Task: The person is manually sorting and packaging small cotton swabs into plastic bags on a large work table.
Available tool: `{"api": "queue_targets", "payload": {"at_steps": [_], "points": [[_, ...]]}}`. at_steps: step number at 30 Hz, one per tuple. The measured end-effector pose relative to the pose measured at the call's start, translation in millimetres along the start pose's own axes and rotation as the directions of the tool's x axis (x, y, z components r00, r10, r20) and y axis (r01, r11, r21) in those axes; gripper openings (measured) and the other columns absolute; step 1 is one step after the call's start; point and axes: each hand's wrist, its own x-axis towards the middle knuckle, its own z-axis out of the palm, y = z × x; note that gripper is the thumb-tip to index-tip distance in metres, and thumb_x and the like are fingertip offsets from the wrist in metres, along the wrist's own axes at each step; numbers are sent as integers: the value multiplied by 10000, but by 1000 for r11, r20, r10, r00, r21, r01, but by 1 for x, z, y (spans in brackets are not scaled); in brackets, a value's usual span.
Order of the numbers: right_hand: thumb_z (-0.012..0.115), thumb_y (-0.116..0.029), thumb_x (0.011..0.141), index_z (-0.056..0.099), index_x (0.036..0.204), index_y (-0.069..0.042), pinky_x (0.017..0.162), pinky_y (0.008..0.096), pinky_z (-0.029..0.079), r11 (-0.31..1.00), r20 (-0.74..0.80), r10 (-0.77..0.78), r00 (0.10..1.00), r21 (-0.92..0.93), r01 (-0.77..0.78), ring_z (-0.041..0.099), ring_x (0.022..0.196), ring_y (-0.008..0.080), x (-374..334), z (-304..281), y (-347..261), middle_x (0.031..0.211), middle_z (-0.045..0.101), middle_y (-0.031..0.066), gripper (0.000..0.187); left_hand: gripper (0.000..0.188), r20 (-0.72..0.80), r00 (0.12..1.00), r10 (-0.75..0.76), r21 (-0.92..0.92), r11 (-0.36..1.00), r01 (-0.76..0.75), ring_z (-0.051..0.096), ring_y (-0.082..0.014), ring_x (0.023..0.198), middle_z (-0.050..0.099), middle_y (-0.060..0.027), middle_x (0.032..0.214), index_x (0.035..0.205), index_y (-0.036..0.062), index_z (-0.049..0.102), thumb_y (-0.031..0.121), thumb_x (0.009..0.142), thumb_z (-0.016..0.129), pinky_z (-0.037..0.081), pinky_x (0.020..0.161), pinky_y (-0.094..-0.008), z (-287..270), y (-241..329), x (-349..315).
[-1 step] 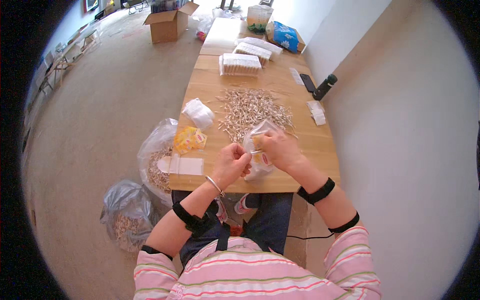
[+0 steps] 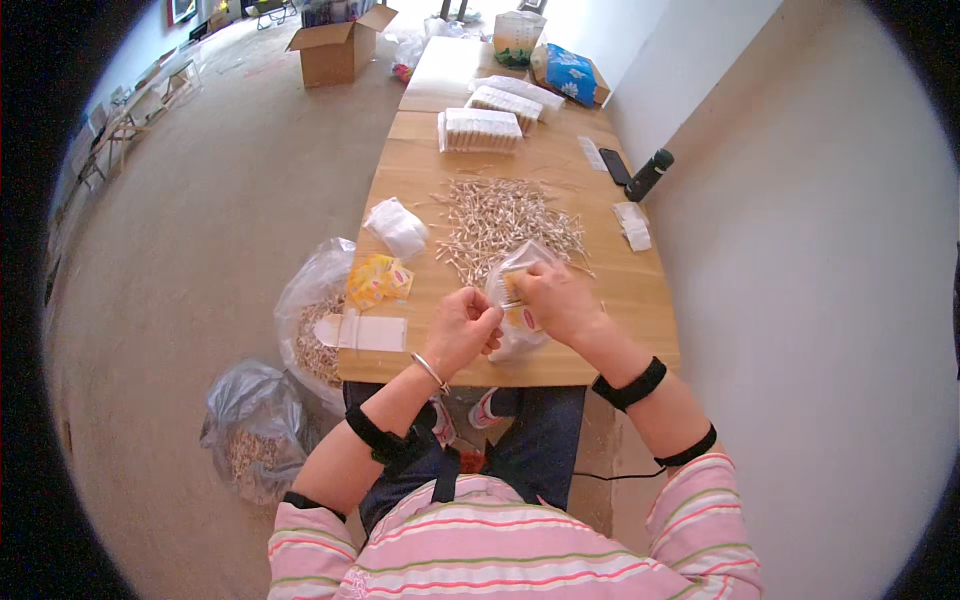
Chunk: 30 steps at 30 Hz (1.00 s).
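Observation:
Near the front of the wooden table, my left hand (image 2: 466, 326) pinches the edge of a clear plastic bag (image 2: 520, 347). My right hand (image 2: 556, 297) is closed at the mouth of the same bag, its fingers around a small bundle of cotton swabs (image 2: 508, 288) that shows through the film. A yellow and white printed card (image 2: 523, 318) lies inside the bag below the swabs. Just beyond both hands spreads a loose pile of cotton swabs (image 2: 510, 222). My fingers partly hide the bundle.
On the table (image 2: 620, 330) stand packed swab bundles (image 2: 480, 130), yellow cards (image 2: 378, 280), white bags (image 2: 398, 226), a white card strip (image 2: 375, 332), a phone (image 2: 614, 166) and a dark bottle (image 2: 650, 174). Bags of swabs (image 2: 312, 330) sit at the left. A wall (image 2: 800, 300) bounds the right.

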Motion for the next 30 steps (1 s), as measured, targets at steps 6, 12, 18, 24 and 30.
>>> {"api": "queue_targets", "payload": {"at_steps": [6, 12, 18, 24, 30], "points": [[593, -87, 756, 649, 869, -75, 829, 399, 449, 993, 38, -18, 999, 116, 13, 566, 940, 308, 6, 5, -3, 991, 602, 127, 127, 166, -62, 979, 192, 311, 936, -164, 541, -103, 594, 571, -36, 666, 802, 11, 532, 155, 845, 600, 434, 531, -225, 2, -7, 2], [595, -80, 755, 633, 845, -34, 835, 408, 444, 986, -133, 90, 987, 150, -70, 559, 928, 353, 1, 18, -5, 966, 597, 168, 108, 159, -138, 985, 107, 111, 990, -92, 479, -90, 692, 527, -18, 741, 808, 20, 525, 163, 865, 567, 415, 631, -241, 14, -19, 2], [607, -63, 730, 577, 945, -2, 835, 429, 450, 976, -200, 211, 957, 94, -195, 539, 971, 381, -6, 27, -13, 1025, 558, 198, 225, 126, -175, 965, 196, 90, 979, -183, 473, -128, 758, 506, -44, 813, 922, 15, 478, 138, 906, 503, 423, 707, -279, 34, -26, -2], [623, -6, 703, 541, 1051, 8, 902, 437, 422, 924, -67, 236, 970, 325, -202, 499, 1054, 431, -6, 26, -20, 1108, 515, 267, 358, 99, -114, 964, 238, 276, 940, -200, 489, -180, 814, 507, -91, 860, 943, 11, 459, 106, 917, 456, 419, 767, -316, 35, -37, 9], [615, -65, 748, 488, 1189, 14, 1027, 413, 331, 979, -97, 148, 984, 159, -132, 405, 1198, 436, -15, 23, -15, 1305, 412, 283, 465, 104, -165, 952, 259, 38, 966, -256, 500, -196, 874, 516, -95, 913, 941, -1, 460, 98, 910, 455, 413, 818, -324, 34, -42, 13]]}}
